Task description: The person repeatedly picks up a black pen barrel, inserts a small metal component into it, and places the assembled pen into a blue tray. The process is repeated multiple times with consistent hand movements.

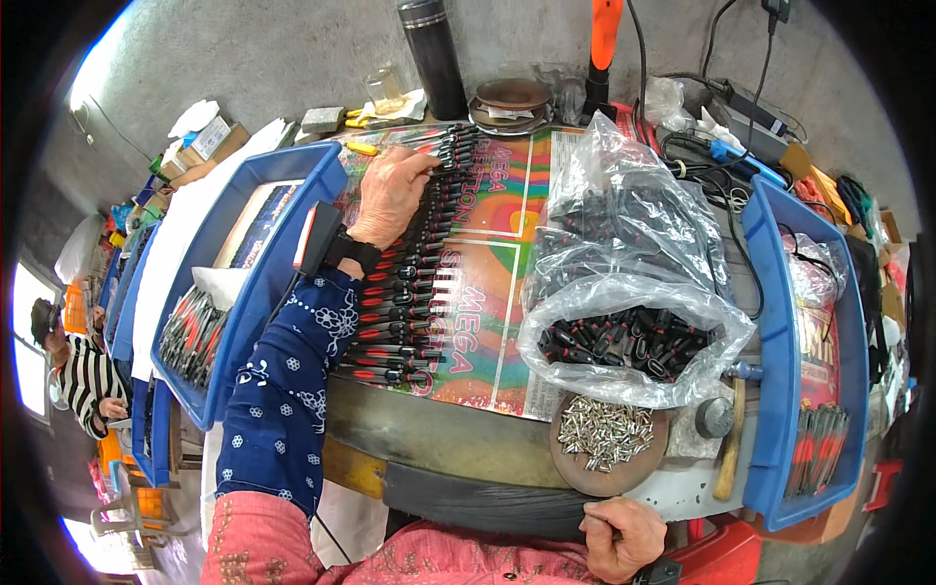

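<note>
My left hand (pixel 395 193) reaches to the far end of a long row of black-and-red handled tools (pixel 395 302). Its fingers are bent and closed on one of these handles, mostly hidden by the hand. The row lies on a colourful printed cardboard sheet (pixel 492 292). Near the bench's front edge my right hand (pixel 624 541) is curled, thumb against the fingers; whatever it may hold is hidden. Just beyond it stands a round brown dish (pixel 568 466) of small silvery metal pins (pixel 604 434). Behind the dish, a clear plastic bag (pixel 634 283) gapes, full of black handle parts (pixel 629 343).
Blue bins (pixel 336 175) with finished-looking tools flank the bench, another blue bin (pixel 765 468) being at right. A hammer (pixel 731 439) lies beside a grey block (pixel 694 434). At the back stand a black flask (pixel 434 58) and cables (pixel 721 166). A person in stripes (pixel 88 375) sits far left.
</note>
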### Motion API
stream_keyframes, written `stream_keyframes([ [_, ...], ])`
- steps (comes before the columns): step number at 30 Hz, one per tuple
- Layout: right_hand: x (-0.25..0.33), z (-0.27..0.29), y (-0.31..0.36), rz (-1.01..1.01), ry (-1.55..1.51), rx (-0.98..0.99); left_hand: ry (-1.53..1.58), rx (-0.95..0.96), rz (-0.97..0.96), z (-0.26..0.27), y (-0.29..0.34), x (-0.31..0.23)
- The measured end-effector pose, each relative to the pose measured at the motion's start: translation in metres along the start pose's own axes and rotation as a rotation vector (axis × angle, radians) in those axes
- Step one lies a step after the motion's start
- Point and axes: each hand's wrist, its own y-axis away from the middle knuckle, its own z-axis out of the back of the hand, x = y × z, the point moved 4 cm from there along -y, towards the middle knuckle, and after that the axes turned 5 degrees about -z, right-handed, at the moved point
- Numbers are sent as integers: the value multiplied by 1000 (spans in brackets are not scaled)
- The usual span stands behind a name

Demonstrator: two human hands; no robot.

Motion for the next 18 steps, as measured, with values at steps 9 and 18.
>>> stream_keyframes([
  [9,-12,-10,10,-66,-35,-134,49,-18,13,29,9,-17],
  [18,-27,-12,24,-188,-154,-211,82,59,-24,108,71,-59],
])
